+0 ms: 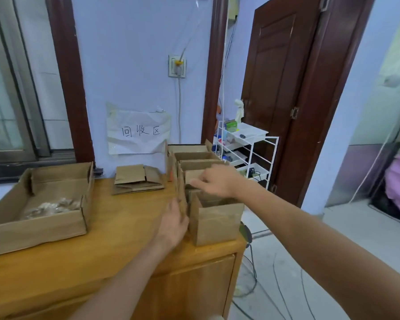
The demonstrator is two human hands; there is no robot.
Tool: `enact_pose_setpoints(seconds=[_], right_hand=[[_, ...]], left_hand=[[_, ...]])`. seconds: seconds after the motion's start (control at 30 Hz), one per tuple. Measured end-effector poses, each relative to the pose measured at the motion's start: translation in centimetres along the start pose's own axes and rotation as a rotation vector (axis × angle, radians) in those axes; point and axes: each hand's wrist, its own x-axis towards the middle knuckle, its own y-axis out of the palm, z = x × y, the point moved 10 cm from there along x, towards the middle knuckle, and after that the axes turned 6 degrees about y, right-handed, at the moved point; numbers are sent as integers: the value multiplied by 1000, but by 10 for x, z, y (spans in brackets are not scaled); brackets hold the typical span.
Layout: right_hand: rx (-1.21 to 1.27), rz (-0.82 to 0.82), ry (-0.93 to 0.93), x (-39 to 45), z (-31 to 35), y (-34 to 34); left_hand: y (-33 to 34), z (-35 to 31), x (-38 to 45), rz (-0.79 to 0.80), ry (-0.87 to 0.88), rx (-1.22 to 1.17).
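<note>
Head view, looking down. Seeing what?

Left hand (pixel 174 224) and right hand (pixel 214 181), busy at a row of small brown boxes (pixel 189 155) on the right side of a yellow wooden tabletop (pixel 116 239).

Left hand doing what?

Pressing flat against the left side of the row, just beside the nearest small box (pixel 217 225). Stretched out straight, pointing up. Holding nothing.

And the right hand?

Reaching across from the right, over the open top of the box behind the nearest one. Fingers (pixel 195 183) long and loose, pointing left, close to the rim. Touching it or not? Cannot tell. No grip on anything.

Standing how, those boxes?

Upright, tops open, in a line from near the front back toward the wall, touching each other.

Anything else up there?

Big flat open box (pixel 44 227) on the left, well apart from the row, with some crinkly clear stuff (pixel 53 206) inside. Pile of folded-flat cardboard (pixel 136 181) at the back, between the big box and the row.

And behind?

White paper sign (pixel 138 131) with black writing on the pale wall. White wire rack (pixel 249 132) on the floor, next to a dark brown door (pixel 280 88).
</note>
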Motion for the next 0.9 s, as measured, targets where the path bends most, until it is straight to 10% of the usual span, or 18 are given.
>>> enact_pose_setpoints(seconds=[0.13,0.33,0.63,0.9], right_hand=[[-18,375,43,-37,-17,73],[171,343,32,-41,-11,84],[1768,83,188,-19,71,45],[2175,119,465,-27,159,175]], left_hand=[[24,33,-19,70,-127,-36],[6,60,-38,59,-138,-187],[-88,105,-90,-136,-394,-1313],[-121,137,-125,-203,-411,-1081]])
